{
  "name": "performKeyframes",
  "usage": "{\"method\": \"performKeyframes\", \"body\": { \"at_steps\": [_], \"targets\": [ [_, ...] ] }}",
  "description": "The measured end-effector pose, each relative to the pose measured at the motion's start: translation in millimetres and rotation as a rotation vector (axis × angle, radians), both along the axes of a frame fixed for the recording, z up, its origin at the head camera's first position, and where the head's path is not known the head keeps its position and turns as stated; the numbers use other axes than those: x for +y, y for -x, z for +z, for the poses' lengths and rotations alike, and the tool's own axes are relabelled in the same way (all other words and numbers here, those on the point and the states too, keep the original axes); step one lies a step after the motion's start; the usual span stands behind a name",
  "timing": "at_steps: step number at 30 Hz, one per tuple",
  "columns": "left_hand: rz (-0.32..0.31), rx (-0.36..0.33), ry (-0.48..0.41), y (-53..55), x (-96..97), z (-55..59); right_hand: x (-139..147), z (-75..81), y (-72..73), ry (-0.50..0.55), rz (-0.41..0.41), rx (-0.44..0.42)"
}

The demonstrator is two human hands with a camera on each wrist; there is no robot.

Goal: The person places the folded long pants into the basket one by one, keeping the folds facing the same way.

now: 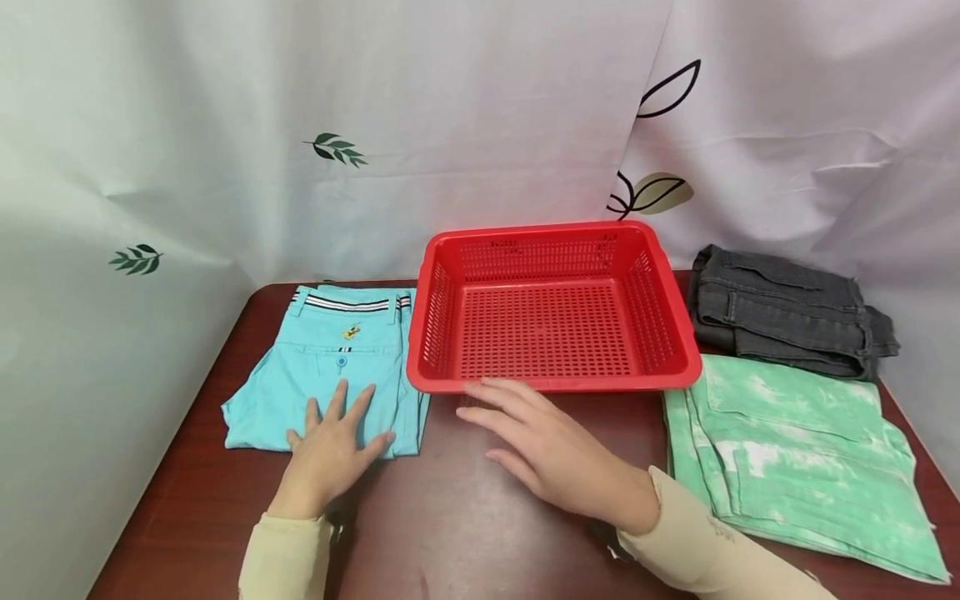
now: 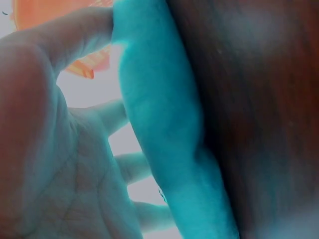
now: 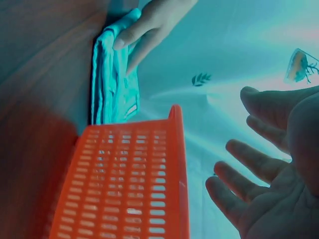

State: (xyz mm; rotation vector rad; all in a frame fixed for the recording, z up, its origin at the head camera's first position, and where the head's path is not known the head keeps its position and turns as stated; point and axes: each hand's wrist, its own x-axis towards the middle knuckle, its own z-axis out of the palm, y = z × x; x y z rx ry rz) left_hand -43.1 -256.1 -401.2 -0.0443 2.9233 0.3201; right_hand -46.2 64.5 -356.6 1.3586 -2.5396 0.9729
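Note:
Folded light-blue trousers with a striped waistband and a buttoned back pocket lie on the left of the table. My left hand rests on their near part, fingers spread and straight; in the left wrist view the fingers reach over the thick blue fold. A red plastic basket with slotted walls stands in the middle, nothing inside it. My right hand hovers in front of its near rim with loosely extended fingers and holds nothing. From the right wrist view, the palm and fingers are apart from the basket wall.
Folded dark grey jeans lie at the back right. Nearer, green tie-dyed trousers lie folded, close against the basket's right side. A pale curtain with leaf prints hangs behind the dark red-brown table.

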Motion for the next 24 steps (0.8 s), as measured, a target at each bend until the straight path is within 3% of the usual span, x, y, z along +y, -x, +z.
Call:
{"method": "performKeyframes", "body": {
  "at_steps": [16,24],
  "targets": [
    [0.007,-0.031,0.022,-19.4,-0.2,1.1,-21.1,-15.6,-0.5,-0.153,0.087,-0.066],
    [-0.013,-0.014,0.016,-26.8,-2.1,0.1,-35.7,-20.8,3.0,-0.153,0.084,-0.061]
  ]
}}
